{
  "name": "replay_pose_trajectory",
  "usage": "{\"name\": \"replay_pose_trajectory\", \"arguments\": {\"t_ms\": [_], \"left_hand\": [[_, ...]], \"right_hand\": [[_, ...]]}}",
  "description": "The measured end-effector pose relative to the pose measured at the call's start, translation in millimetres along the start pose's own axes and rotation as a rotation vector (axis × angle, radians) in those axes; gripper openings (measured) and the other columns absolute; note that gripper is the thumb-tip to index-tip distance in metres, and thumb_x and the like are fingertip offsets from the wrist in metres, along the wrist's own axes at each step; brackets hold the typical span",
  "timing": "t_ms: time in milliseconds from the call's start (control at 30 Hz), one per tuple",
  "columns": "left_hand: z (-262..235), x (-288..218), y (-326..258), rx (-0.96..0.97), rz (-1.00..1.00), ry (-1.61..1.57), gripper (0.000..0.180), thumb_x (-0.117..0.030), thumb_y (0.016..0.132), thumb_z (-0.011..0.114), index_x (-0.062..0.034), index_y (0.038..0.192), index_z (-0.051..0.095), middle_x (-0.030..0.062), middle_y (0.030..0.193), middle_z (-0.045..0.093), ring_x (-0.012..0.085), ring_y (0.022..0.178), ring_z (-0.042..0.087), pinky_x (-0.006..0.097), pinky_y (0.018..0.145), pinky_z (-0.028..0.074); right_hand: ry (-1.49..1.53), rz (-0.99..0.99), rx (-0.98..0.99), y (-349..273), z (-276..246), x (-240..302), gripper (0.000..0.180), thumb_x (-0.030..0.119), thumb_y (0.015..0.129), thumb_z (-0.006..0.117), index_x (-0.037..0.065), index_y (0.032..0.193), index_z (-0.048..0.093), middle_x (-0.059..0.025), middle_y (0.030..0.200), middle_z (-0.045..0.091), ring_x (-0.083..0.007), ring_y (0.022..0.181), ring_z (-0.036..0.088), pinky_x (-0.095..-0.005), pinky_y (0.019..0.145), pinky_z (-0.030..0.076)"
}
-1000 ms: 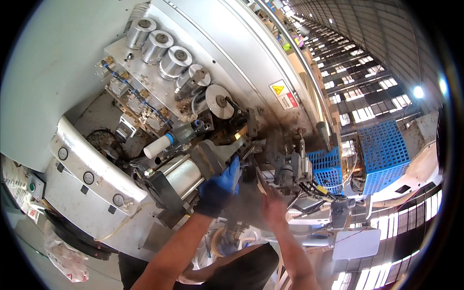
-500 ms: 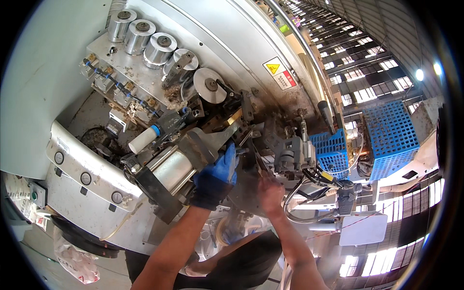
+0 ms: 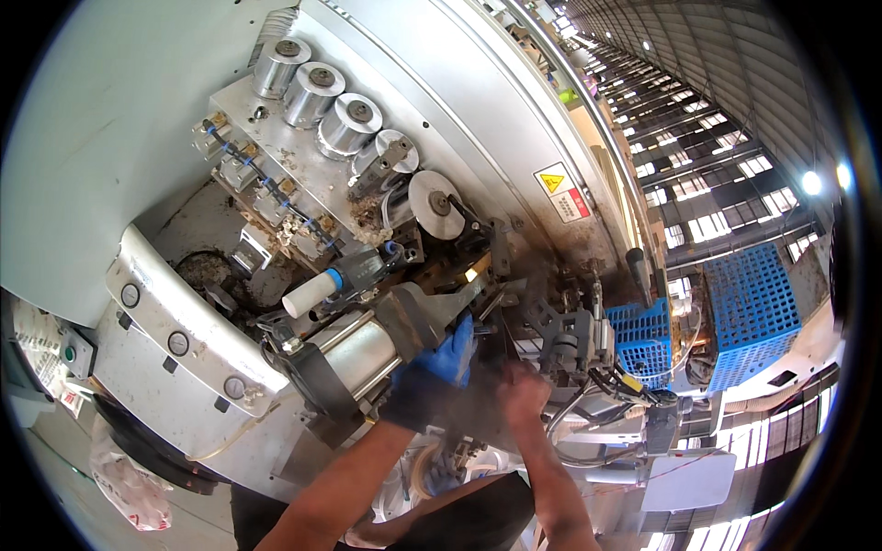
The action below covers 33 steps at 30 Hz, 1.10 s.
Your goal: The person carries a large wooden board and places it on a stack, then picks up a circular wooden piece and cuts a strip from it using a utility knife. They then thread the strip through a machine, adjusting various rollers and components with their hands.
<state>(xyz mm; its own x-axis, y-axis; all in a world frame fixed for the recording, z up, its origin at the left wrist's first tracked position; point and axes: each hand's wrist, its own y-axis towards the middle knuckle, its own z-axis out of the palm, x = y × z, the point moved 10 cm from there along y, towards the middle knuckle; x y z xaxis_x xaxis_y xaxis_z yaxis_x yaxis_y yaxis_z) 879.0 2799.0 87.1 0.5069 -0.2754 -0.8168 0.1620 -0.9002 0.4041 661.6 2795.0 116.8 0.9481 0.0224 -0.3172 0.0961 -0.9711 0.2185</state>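
My left hand (image 3: 443,365), in a blue glove with a dark cuff, reaches in beside a metal air cylinder (image 3: 356,354). Its fingers are drawn together below a grey metal arm (image 3: 432,310); whatever they grip is hidden. Close by on the right, my bare right hand (image 3: 524,393) is closed, with the fingers curled and slightly blurred. A thin dark strip or tool stands just above it, but I cannot make out what the hand holds. Behind both hands lies a dark, dusty metal plate (image 3: 482,404).
Several silver rollers (image 3: 350,127) stand on a dirty metal plate at the upper left. A silver disc (image 3: 435,204) sits nearer the hands. Pressure gauges (image 3: 178,343) line the left panel. Blue perforated guards (image 3: 749,312), hoses and clamps are on the right. My leg shows below.
The view has shifted, so the machine sits lower and further right in the picture. Both hands stay in nearly the same spot on the machine, the right one still closed.
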Motion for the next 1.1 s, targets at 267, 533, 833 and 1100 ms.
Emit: {"name": "replay_pose_trajectory", "arguments": {"t_ms": [267,533,833,1100], "left_hand": [[22.2,-3.0,-6.7,0.021,0.135,0.167,0.034,-0.018,0.088,0.058,-0.0102,0.119,0.068,0.0118,0.138,0.057,0.0206,0.098,0.063,0.03,0.05,0.051],[16.1,1.8,-5.0,0.085,0.037,0.053,0.046,-0.022,0.086,0.061,-0.0094,0.131,0.06,0.0073,0.138,0.058,0.0161,0.091,0.066,0.032,0.05,0.053],[0.5,-20.1,-4.0,-0.031,0.327,0.306,0.04,-0.018,0.085,0.06,-0.0061,0.123,0.065,0.0145,0.133,0.06,0.0205,0.101,0.066,0.031,0.058,0.056],[3.0,-23.8,-5.8,0.008,0.334,0.361,0.041,-0.017,0.085,0.061,-0.0015,0.123,0.066,0.0187,0.139,0.056,0.0246,0.109,0.064,0.03,0.066,0.057]], "right_hand": [[0.07,-0.059,-0.177,5.8,-13.9,11.0,0.007,0.021,0.08,0.068,0.015,0.08,0.07,-0.0164,0.059,0.062,-0.0428,0.054,0.062,-0.0539,0.049,0.049],[0.0,0.096,-0.004,8.7,13.6,-6.8,0.013,0.016,0.074,0.066,0.013,0.086,0.07,-0.0176,0.074,0.067,-0.0423,0.071,0.065,-0.0555,0.066,0.051],[0.158,-0.052,-0.194,15.8,-4.8,12.1,0.009,0.013,0.071,0.067,0.007,0.077,0.066,-0.0181,0.075,0.066,-0.0422,0.068,0.064,-0.0508,0.061,0.05],[0.303,-0.086,-0.208,20.7,-11.5,22.0,0.014,0.005,0.069,0.066,0.003,0.082,0.069,-0.0183,0.072,0.064,-0.041,0.067,0.064,-0.0456,0.059,0.05]]}}
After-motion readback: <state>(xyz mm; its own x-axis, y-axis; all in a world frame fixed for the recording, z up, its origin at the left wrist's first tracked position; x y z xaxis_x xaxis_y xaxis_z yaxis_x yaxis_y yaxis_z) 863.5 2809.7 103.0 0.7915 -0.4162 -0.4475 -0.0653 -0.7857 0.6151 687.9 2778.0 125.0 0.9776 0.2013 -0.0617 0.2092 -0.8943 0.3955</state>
